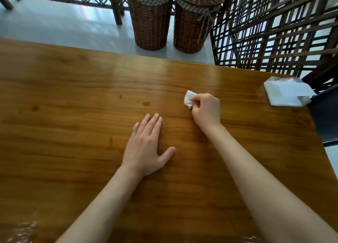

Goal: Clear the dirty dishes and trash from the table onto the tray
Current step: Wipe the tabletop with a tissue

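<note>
a: where's the crumpled tissue (189,99) right now?

b: in the right hand (206,109), over the right middle of the wooden table (73,89). the fingers are curled and pinch it at its near edge, so the wad sticks out on the hand's left, away from the palm.

a: which way does it run?

b: its long side goes roughly from the far edge of the table toward the person, slightly tilted. the upper end points away, toward the baskets; the lower end tucks under the fingertips. i cannot tell whether it touches the wood or is just above it.

a: and the left hand (147,147)?

b: flat on the table, palm down, fingers straight and close together, thumb spread to the right. it holds nothing. it lies nearer the person than the right hand, and left of it.

a: any containers?

b: a clear plastic tissue pack (288,92) at the far right corner of the table, with white tissues inside and a flap loose at its right end. it lies flat, well apart from the right hand. on the floor beyond the table stand two tall wicker baskets (150,23), side by side, both with woven lids on, so their contents are hidden.

a: anything else on the wood?

b: a few small dark spots (146,103) left of the tissue, and another further left.
</note>
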